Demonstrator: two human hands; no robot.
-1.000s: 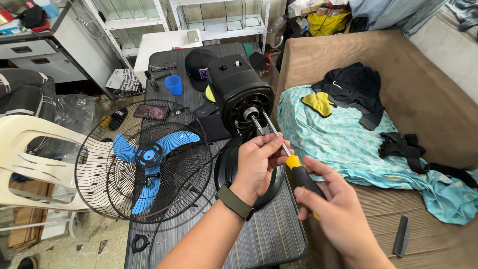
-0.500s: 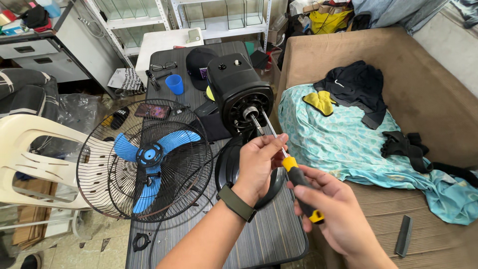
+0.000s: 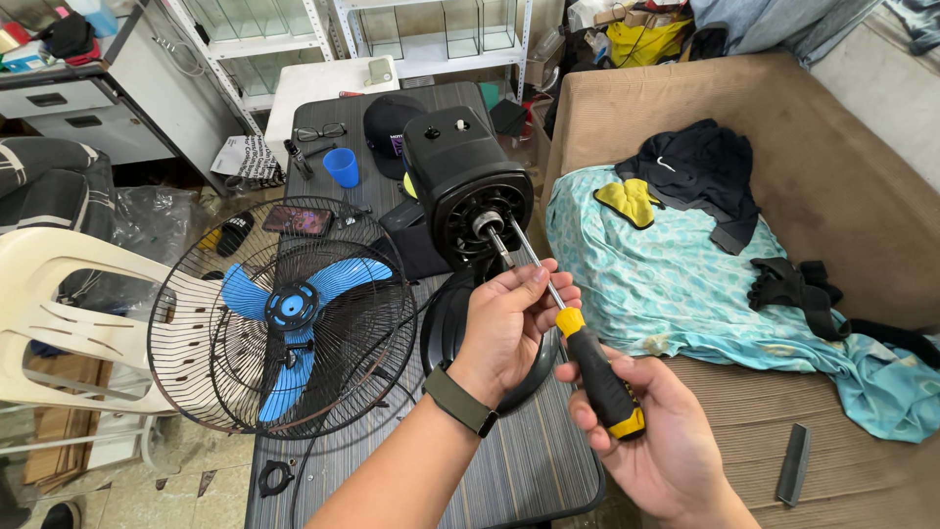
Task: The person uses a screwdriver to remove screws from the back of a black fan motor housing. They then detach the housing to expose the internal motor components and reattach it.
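Observation:
A black fan motor housing (image 3: 468, 186) stands on a dark striped table (image 3: 529, 460), its metal shaft (image 3: 493, 238) pointing toward me. My right hand (image 3: 656, 441) grips a yellow and black screwdriver (image 3: 599, 377) by its handle, and the tip reaches the motor face beside the shaft. My left hand (image 3: 514, 323), with a green watch band on the wrist, pinches the screwdriver's metal shank just below the shaft. The black round fan base (image 3: 446, 328) lies under my left hand.
Wire fan guards (image 3: 274, 313) with a blue blade (image 3: 294, 304) lie at the table's left. A blue cup (image 3: 342, 167), glasses, a phone (image 3: 297, 219) and a black cap (image 3: 387, 122) sit farther back. A brown sofa (image 3: 842, 196) with a teal cloth and dark clothes is on the right, a white plastic chair (image 3: 69, 313) on the left.
Both hands have shifted slightly with the screwdriver, whose tip stays at the motor face. The fan parts have not moved.

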